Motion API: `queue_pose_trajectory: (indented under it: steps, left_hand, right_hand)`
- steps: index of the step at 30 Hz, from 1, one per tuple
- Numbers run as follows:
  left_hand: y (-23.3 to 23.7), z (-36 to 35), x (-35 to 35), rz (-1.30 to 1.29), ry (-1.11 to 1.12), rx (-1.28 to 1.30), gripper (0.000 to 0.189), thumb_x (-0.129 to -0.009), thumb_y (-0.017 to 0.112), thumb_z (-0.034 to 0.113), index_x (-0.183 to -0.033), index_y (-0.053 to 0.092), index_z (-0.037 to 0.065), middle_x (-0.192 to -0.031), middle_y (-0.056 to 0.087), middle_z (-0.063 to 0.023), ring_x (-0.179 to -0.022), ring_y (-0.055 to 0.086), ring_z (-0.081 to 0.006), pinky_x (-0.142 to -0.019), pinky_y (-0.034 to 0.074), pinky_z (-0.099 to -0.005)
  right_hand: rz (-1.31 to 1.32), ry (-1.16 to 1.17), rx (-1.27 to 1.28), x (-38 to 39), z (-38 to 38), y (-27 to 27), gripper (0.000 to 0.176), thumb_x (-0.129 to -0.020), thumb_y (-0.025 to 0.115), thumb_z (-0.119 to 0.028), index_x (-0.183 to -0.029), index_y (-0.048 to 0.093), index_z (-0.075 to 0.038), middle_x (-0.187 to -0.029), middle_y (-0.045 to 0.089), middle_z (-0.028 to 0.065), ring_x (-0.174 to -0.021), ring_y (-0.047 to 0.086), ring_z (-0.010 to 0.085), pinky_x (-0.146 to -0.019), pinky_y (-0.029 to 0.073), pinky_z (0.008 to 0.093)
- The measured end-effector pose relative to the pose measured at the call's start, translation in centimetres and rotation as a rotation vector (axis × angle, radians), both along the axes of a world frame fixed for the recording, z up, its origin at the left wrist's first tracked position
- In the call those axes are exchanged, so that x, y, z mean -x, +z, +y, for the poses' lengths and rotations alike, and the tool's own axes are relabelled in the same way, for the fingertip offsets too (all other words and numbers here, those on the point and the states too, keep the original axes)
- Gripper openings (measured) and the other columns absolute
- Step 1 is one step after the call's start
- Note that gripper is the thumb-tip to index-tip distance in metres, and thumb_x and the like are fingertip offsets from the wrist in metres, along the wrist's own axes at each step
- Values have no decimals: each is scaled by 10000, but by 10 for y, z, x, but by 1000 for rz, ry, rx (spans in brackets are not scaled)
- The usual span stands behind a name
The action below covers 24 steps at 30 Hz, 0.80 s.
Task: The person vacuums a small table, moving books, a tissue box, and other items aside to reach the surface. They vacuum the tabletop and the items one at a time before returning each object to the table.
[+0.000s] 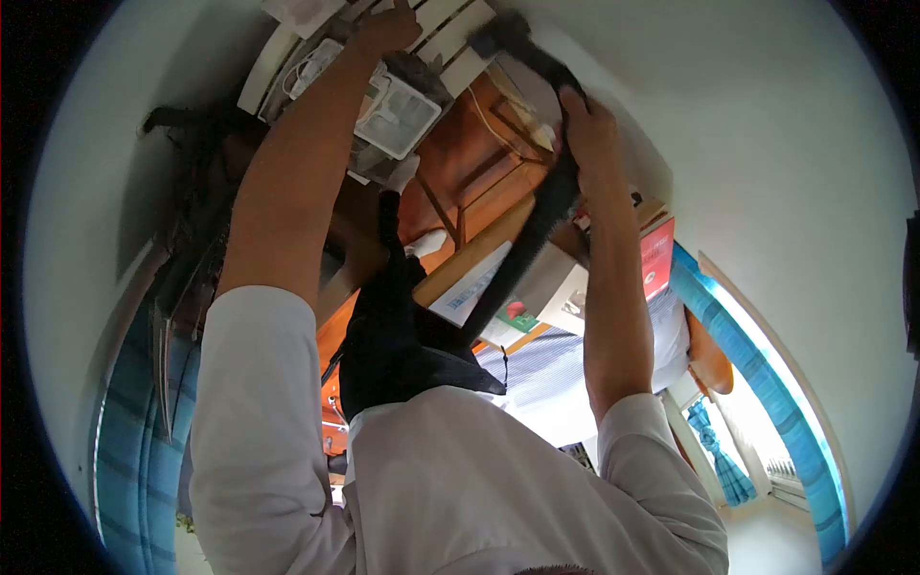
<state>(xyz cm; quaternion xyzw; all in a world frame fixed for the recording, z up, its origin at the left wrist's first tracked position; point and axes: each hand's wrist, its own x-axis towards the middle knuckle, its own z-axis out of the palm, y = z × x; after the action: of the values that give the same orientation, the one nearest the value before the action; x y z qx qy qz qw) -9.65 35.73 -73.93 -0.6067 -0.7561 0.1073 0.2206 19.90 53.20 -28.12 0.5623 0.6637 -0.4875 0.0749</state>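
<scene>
My right hand point(592, 139) is closed around a long black fabric strip point(541, 220) with a ragged-looking edge. Its upper end bends to the left and is blurred; the lower part hangs down past the desk edge towards my lap. My left hand point(388, 31) reaches to the top of the view, over white slats point(450, 24). Most of its fingers are turned away, so I cannot see whether it grips anything. Just below that hand and wrist is a clear plastic box point(401, 115) with a white rim.
A wooden desk edge point(474, 251) carries papers and booklets, with a red book point(656, 257) at the right. Beneath the slats shows an orange-brown wooden floor point(450, 177) with a wooden frame. Blue curtains point(771, 369) hang at a window, and a pale wall point(776, 144) rises on the right.
</scene>
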Motion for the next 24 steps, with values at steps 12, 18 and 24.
queue_pose_trajectory:
  steps: [12,18,24]
  left_hand:
    - [118,27,-37,-888,507,177,667,-1019,522,298,-1484,311,-131,-1141,690,-351,-910,741,-379,-878,561,-594]
    - [255,44,-51,-1212,651,496,763,-1008,432,121,-1595,28,-152,-658,622,-135,-665,636,-349,-1202,277,-623]
    - [309,50,-57,-1258,721,478,783,-993,457,122,-1603,40,-136,-655,616,-118,-611,610,-331,-1176,315,-618]
  right_hand:
    - [-60,-158,165,-36,-28,-1,443,-1049,583,-338,-1106,658,95,-818,665,134,-699,595,226,-687,501,396]
    - [113,-85,-39,-2,-5,-60,344,-1026,589,-328,-976,632,9,-671,574,67,-505,534,189,-464,461,360]
    - [46,-115,214,-34,-33,1,323,-1039,589,-331,-964,621,-18,-632,538,40,-489,516,159,-469,452,320]
